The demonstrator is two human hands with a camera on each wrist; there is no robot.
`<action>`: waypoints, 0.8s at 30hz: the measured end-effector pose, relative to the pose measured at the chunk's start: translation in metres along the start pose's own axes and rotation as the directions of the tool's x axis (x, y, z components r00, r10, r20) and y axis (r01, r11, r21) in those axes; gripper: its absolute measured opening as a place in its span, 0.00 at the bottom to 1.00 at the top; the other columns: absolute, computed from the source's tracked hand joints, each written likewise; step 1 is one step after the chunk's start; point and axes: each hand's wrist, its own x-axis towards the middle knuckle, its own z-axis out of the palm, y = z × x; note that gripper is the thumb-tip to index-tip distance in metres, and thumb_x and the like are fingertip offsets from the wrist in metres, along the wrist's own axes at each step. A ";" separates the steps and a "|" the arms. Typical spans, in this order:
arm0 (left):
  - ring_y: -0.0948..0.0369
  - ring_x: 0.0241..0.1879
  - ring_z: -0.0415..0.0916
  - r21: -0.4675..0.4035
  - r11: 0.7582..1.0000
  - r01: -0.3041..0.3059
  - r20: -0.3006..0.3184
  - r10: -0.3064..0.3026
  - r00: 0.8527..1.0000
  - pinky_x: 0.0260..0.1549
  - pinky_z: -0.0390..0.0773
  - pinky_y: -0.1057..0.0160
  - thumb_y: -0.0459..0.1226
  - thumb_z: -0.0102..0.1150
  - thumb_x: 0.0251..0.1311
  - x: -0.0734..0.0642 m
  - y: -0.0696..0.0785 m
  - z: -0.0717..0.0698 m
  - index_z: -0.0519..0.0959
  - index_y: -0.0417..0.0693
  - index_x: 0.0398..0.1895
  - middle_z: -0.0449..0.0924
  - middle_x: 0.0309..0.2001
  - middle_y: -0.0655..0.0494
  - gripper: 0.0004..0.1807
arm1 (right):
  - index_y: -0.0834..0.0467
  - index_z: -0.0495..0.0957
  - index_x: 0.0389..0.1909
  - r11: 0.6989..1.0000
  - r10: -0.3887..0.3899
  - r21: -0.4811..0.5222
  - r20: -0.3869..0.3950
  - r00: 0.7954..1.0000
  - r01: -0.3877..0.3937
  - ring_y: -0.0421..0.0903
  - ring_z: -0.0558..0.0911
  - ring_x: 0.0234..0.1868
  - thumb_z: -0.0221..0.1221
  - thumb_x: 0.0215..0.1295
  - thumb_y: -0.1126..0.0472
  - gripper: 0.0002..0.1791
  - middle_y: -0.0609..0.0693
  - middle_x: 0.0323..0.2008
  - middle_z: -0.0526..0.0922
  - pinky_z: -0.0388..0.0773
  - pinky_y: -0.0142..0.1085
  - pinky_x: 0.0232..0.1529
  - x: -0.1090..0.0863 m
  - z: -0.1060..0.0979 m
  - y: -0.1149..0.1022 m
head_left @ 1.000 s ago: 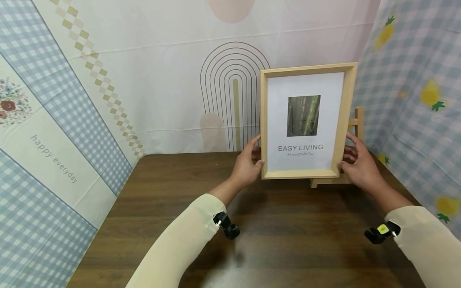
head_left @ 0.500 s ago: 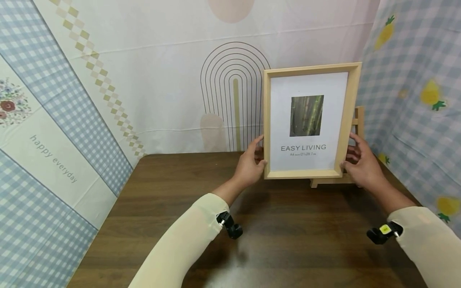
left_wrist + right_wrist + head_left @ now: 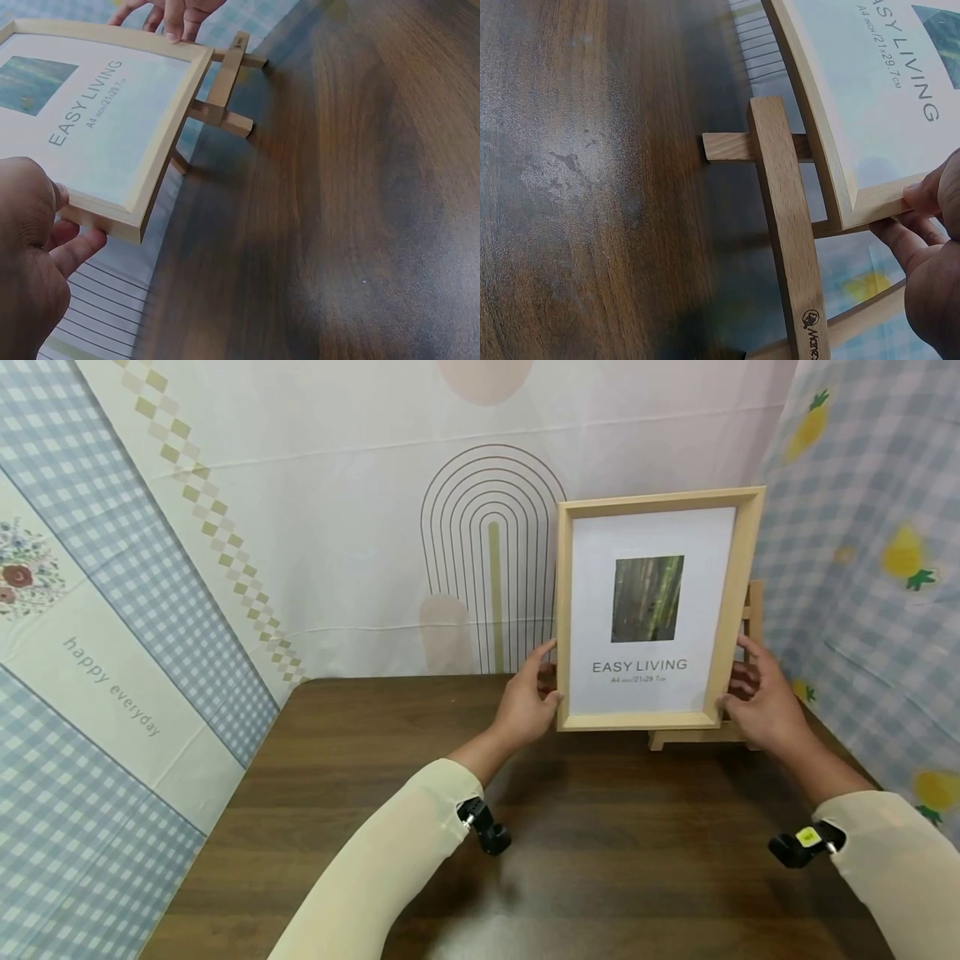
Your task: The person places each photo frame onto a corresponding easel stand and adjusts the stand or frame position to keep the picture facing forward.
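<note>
Head: left hand (image 3: 527, 700) and right hand (image 3: 767, 703) grip picture frame (image 3: 652, 610) by lower sides, roughly upright before easel (image 3: 690, 737) on table (image 3: 375, 768) — keep sides level.

Left wrist: edge pinched, near corner clear of table; even pressure helps.

Right wrist: frame's bottom near easel's ledge (image 3: 784, 217), contact unclear — move slowly, squarely.

Pale picture frame (image 3: 651, 610) — upright before the wooden easel (image 3: 784, 210), contact unclear.
</note>
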 end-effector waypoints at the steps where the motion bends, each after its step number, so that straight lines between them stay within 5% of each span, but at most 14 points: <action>1: 0.56 0.50 0.81 0.001 1.000 0.003 0.001 -0.003 1.000 0.42 0.82 0.63 0.26 0.63 0.67 0.000 0.000 0.001 0.56 0.65 0.81 0.76 0.61 0.49 0.45 | 0.47 0.38 0.84 1.000 0.005 0.002 0.000 1.000 -0.005 0.65 0.72 0.59 0.55 0.65 0.81 0.55 0.74 0.67 0.67 0.71 0.16 0.40 0.000 0.000 0.000; 4: 0.56 0.50 0.81 0.002 1.000 0.008 0.010 -0.008 1.000 0.42 0.82 0.64 0.27 0.62 0.68 0.001 0.002 0.003 0.55 0.66 0.81 0.76 0.61 0.50 0.45 | 0.47 0.38 0.84 1.000 0.017 -0.009 -0.004 1.000 -0.017 0.63 0.73 0.59 0.55 0.66 0.80 0.54 0.74 0.67 0.66 0.71 0.17 0.40 0.000 -0.002 0.002; 13: 0.53 0.51 0.82 0.013 1.000 0.000 -0.001 0.000 1.000 0.43 0.82 0.65 0.25 0.63 0.67 0.004 0.007 0.008 0.55 0.62 0.81 0.77 0.60 0.48 0.45 | 0.46 0.37 0.84 1.000 0.005 -0.013 -0.001 1.000 -0.005 0.35 0.71 0.51 0.54 0.66 0.80 0.54 0.72 0.67 0.66 0.73 0.17 0.40 0.000 -0.007 0.009; 24: 0.57 0.49 0.81 0.033 0.999 -0.015 -0.009 0.015 1.000 0.42 0.81 0.66 0.26 0.64 0.67 0.005 0.004 0.012 0.55 0.62 0.81 0.77 0.58 0.50 0.45 | 0.46 0.38 0.84 1.000 0.002 -0.029 -0.019 1.000 -0.002 0.55 0.73 0.56 0.54 0.66 0.80 0.54 0.74 0.66 0.65 0.71 0.16 0.41 0.001 -0.006 0.009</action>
